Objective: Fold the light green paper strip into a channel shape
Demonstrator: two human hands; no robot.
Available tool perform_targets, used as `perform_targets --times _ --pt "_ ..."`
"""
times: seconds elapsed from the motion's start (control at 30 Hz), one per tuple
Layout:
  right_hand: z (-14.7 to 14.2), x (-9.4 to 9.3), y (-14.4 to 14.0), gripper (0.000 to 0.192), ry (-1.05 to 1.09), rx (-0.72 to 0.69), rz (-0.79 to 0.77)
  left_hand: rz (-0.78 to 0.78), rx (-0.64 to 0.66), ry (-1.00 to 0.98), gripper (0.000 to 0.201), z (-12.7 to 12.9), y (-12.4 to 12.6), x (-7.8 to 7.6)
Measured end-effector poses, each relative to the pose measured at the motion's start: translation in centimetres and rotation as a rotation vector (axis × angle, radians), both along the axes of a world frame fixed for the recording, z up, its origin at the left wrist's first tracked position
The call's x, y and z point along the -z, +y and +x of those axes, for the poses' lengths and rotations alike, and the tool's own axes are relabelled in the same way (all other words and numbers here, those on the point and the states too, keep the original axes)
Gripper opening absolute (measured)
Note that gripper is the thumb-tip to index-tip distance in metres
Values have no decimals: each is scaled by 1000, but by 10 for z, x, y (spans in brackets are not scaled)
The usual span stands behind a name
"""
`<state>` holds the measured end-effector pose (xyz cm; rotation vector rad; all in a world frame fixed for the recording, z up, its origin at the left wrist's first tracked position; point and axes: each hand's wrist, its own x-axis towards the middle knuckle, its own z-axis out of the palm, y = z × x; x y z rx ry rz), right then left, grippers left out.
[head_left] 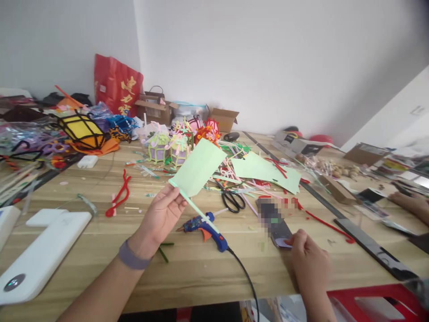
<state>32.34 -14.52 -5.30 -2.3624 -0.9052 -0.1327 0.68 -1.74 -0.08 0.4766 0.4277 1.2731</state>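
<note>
Head view: left hand [163,215] pinching pale green paper sheet [198,167] by its lower corner above wooden desk [100,188]; light, floppy, best gripped at an edge; right hand [309,259] fingertip touching dark phone [275,221]

On the wooden table [201,268]: two pale green paper sheets [198,167], one pair of black scissors [233,200], one blue glue gun [205,227], one phone [275,222], one yellow lantern [82,129], two cardboard boxes [224,119] along the far edge.

The table [208,268] is smooth, light wood. The green sheet [198,167] is thin, matt paper. The glue gun [206,228] is shiny blue plastic. The scissors [233,199] are black.
</note>
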Motion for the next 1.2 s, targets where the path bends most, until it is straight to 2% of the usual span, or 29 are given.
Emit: perform_targets --times 0.1,0.2,0.3,0.37,0.47,0.57,0.63,0.73,0.87,1.1,1.2 --pt "0 -3 -1 41 -27 14 -46 63 -41 32 19 0 0 -1" --pt "2 -4 -1 42 -24 22 -79 188 -146 118 20 -3 -2 -3" --pt "3 -5 0 42 -17 17 -91 362 -325 395 15 -10 -5 -2" --pt "4 -6 0 40 -44 10 -89 547 -491 686 9 -16 -8 -2" --pt "4 -6 -1 38 -109 -25 -62 966 -756 1093 15 -23 -11 -3" --pt "5 -6 -2 39 -127 -46 -54 1346 -972 1283 24 -24 -15 -5" --pt "5 -6 -2 38 -123 -49 -54 1483 -1062 1315 25 -23 -17 -6" --pt "5 -7 0 38 -94 -57 -48 1557 -1117 1341 23 -21 -20 -5" --pt "6 -5 1 41 -97 -60 -47 1602 -1112 1357 23 -19 -22 -2" --pt "20 11 -1 45 -277 -127 -51 1529 -1071 1359 23 -17 -21 -1" --pt "27 10 0 43 -309 -166 -101 1484 -1065 1341 24 -15 -18 -1"
